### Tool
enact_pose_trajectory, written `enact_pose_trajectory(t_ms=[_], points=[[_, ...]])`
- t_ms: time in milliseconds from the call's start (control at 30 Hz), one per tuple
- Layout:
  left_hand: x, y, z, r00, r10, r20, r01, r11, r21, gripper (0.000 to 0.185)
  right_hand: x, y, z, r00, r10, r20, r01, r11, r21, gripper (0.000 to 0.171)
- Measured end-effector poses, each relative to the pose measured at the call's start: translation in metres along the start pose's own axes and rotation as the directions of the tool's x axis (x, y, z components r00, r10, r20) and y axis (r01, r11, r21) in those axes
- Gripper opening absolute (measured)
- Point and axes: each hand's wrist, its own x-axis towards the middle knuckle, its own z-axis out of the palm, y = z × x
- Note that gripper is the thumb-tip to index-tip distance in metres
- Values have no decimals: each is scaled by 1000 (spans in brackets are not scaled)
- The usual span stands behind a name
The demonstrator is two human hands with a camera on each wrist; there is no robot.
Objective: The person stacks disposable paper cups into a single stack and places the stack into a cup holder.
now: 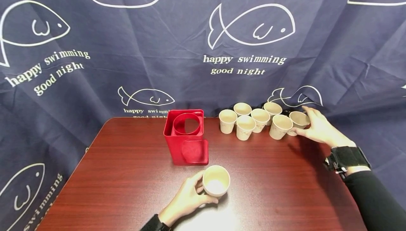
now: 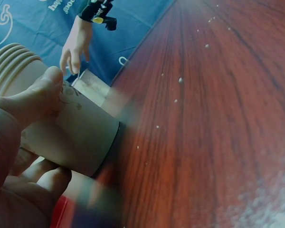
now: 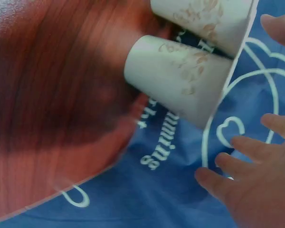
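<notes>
Paper cups: seven loose [image 1: 260, 119], right hand [image 1: 320, 129] open beside them; left hand [image 1: 187, 199] fingers grip one stack [image 1: 215, 181].

The head camera looks forward and down from above the near edge of the desk [image 1: 127, 174], taking in both hands and the blue curtain [image 1: 190, 48] behind. The left wrist camera sits close against a stack of paper cups [image 2: 61, 128], facing across the desk toward the far right hand [image 2: 76, 45]. The right wrist camera looks at close range onto the desk's far edge, sharing two end cups [image 3: 180, 80] with the head view.
</notes>
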Motion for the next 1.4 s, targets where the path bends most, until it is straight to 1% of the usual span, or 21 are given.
enact_pose_trajectory(t_ms=[200,300,433,567,767,967,1100,1200,1400], points=[[-1,1,0,1000,-9,0,9,1000,8,81,7,22,3,990,100,98,-105,993,53,99],[-1,1,0,1000,-10,1,10,1000,6,82,8,27,5,974,175,142,-185,980,65,101],[0,1,0,1000,-2,-1,2,1000,17,82,8,30,9,948,260,187,-279,957,84,104],[0,0,1,1000,5,-1,-5,1000,12,81,8,30,13,935,292,202,-320,940,120,104],[0,-1,0,1000,10,-6,-10,1000,20,81,8,31,20,933,311,183,-340,927,160,98],[-1,-3,0,1000,4,-1,-4,1000,7,82,6,33,24,936,312,160,-336,929,156,90],[-1,-3,0,1000,1,0,-1,1000,1,82,5,33,27,948,299,113,-314,936,160,85],[-1,-4,0,1000,2,0,-2,1000,0,82,3,33,27,951,297,83,-307,938,163,83],[-1,-3,0,1000,2,3,-2,1000,-7,81,-3,35,23,940,338,49,-341,930,139,82]])
